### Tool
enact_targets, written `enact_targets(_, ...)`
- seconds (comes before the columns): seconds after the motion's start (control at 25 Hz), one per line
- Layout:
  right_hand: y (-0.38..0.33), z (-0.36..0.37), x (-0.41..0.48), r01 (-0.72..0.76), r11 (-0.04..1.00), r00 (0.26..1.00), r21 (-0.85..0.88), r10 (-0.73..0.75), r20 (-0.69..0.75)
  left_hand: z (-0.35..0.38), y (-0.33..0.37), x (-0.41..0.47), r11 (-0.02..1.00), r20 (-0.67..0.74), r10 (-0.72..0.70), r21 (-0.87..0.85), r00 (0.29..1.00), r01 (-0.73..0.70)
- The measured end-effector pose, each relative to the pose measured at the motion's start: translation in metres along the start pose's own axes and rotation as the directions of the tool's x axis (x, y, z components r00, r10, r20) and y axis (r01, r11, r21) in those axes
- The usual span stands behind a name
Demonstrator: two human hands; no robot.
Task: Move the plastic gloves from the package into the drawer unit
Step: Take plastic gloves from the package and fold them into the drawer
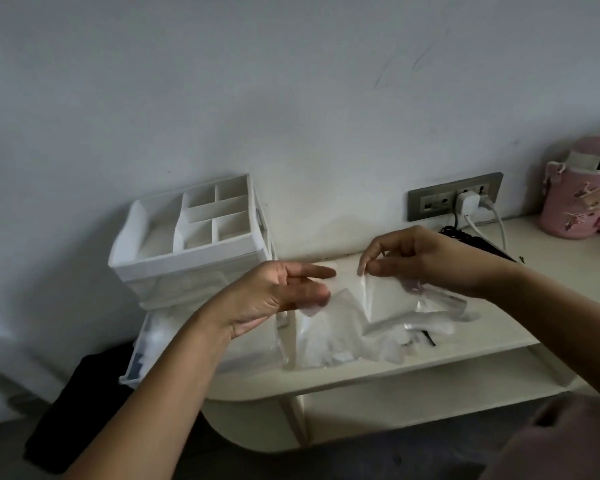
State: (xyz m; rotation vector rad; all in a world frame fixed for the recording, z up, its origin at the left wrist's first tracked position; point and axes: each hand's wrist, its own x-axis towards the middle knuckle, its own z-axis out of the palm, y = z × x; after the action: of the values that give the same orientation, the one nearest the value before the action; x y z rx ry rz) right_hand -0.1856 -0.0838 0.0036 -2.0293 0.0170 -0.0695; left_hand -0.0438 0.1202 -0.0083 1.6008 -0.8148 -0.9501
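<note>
A white drawer unit [187, 258] stands at the left end of the cream table [499, 327], its top tray split into compartments. Its lowest drawer [142, 351] is pulled out over the table edge and holds clear plastic. A heap of clear plastic gloves and their package [329, 337] lies on the table beside the drawer. My right hand [426, 261] pinches the top edge of a clear plastic piece [392, 299] between thumb and forefinger, lifting it above the heap. My left hand [284, 292] hovers opposite, fingers straight, its fingertips at the plastic's left side.
A wall socket [430, 202] with a white charger [466, 202] sits behind the table, with black and white cables [478, 240] below it. A pink bottle [582, 199] stands at the far right. A shelf [430, 389] runs under the tabletop. Something dark [84, 410] lies on the floor at left.
</note>
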Motion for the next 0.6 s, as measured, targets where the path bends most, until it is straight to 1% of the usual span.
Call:
enact_targets(0.08, -0.006, 0.014, 0.006, 0.009, 0.999, 1.000, 0.038, -0.010, 0.024, -0.001, -0.001, -0.012, 0.975, -0.125, 0.065, 0.219, 0.990, -0.036)
enact_targets(0.16, -0.010, 0.024, 0.012, -0.011, 1.000, 0.996, 0.018, 0.009, 0.088, -0.007, -0.001, -0.023, 0.941, -0.207, 0.162, 0.327, 0.965, -0.088)
enact_targets(0.2, -0.011, 0.028, 0.015, -0.029, 0.999, 0.992, -0.023, 0.031, 0.125, -0.013, 0.000, -0.027, 0.939, -0.258, 0.200, 0.325, 0.945, -0.110)
enact_targets(0.24, -0.012, 0.030, 0.016, -0.049, 0.996, 0.987, -0.073, 0.059, 0.151, -0.019, -0.001, -0.030, 0.952, -0.321, 0.215, 0.282, 0.922, -0.124)
enact_targets(0.28, -0.014, 0.034, 0.019, -0.063, 0.992, 0.985, -0.107, 0.079, 0.154, -0.027, -0.002, -0.035, 0.967, -0.388, 0.216, 0.213, 0.896, -0.141)
enact_targets(0.32, -0.015, 0.037, 0.022, -0.068, 0.992, 0.987, -0.103, 0.081, 0.136, -0.035, -0.003, -0.039, 0.973, -0.447, 0.219, 0.168, 0.868, -0.159)
enact_targets(0.36, -0.016, 0.040, 0.026, -0.074, 0.996, 0.992, -0.046, 0.079, 0.099, -0.042, -0.005, -0.043, 0.972, -0.498, 0.230, 0.168, 0.836, -0.167)
enact_targets(0.4, -0.018, 0.044, 0.032, -0.091, 0.994, 0.995, 0.065, 0.088, 0.054, -0.051, -0.008, -0.047, 0.968, -0.540, 0.243, 0.191, 0.806, -0.164)
enact_targets(0.48, -0.023, 0.053, 0.046, -0.112, 0.939, 0.993, 0.327, 0.121, -0.008, -0.068, -0.015, -0.054, 0.966, -0.600, 0.249, 0.210, 0.760, -0.151)
enact_targets(0.52, -0.026, 0.058, 0.054, -0.112, 0.913, 0.991, 0.393, 0.130, -0.019, -0.077, -0.019, -0.057, 0.969, -0.624, 0.239, 0.202, 0.744, -0.143)
enact_targets(0.56, -0.028, 0.064, 0.063, -0.122, 0.903, 0.989, 0.412, 0.145, -0.025, -0.086, -0.023, -0.060, 0.973, -0.646, 0.225, 0.193, 0.729, -0.129)
enact_targets(0.6, -0.030, 0.070, 0.072, -0.147, 0.911, 0.984, 0.385, 0.175, -0.040, -0.094, -0.028, -0.062, 0.976, -0.667, 0.208, 0.188, 0.715, -0.108)
